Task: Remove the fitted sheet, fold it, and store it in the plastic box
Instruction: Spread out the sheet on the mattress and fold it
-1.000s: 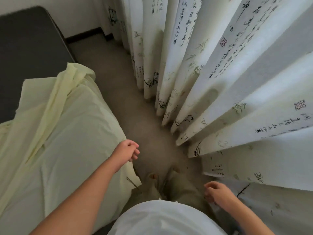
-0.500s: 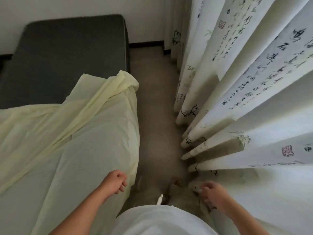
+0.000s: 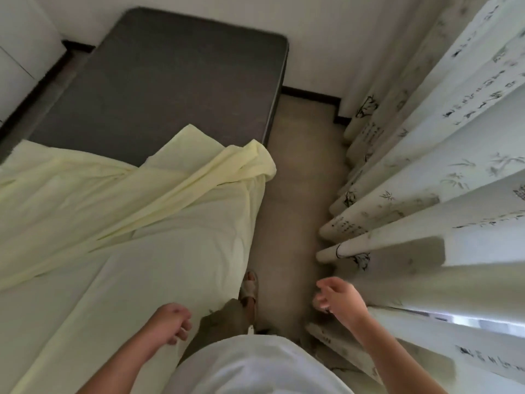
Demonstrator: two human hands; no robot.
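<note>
Now, closest in at 6 o'clock: plain white fabric shirt front (image 3: pixel 255 368), and just past it one beige strapped sandal (image 3: pixel 249 288) set forward on the dull beige floor (image 3: pixel 298 194).

At 7 o'clock, left hand (image 3: pixel 170 322) above the near edge of the pale yellow fabric fitted sheet (image 3: pixel 136 251), fingers loosely curled, grasping nothing; cannot tell whether it brushes the cloth. At 5 o'clock, right hand (image 3: pixel 338 302) beside the white pleated curtain printed with ink bamboo and calligraphy (image 3: pixel 426 200), fingers slack and half curled, equally empty.

From 7 to 10 o'clock, fitted sheet spread over the near part of the bed, its peeled-back corner (image 3: pixel 255 163) bunched near the middle. Beyond, at 11 to 12 o'clock, bare dark grey rectangular mattress (image 3: pixel 170 81), up against the white wall.

Against a second ago: looks further up the bed, takes in far more bare mattress, shows one foot in stride rather than two together, keeps both hands empty, leaves the sheet lying as it did. Reads as walking up the aisle, not pulling, so probably no stripping gained; near half seemingly still to free, folding and boxing not yet begun.

Count: two hands, one sandal, one sheet, one mattress, one curtain in many pleats, no plastic box in view.
</note>
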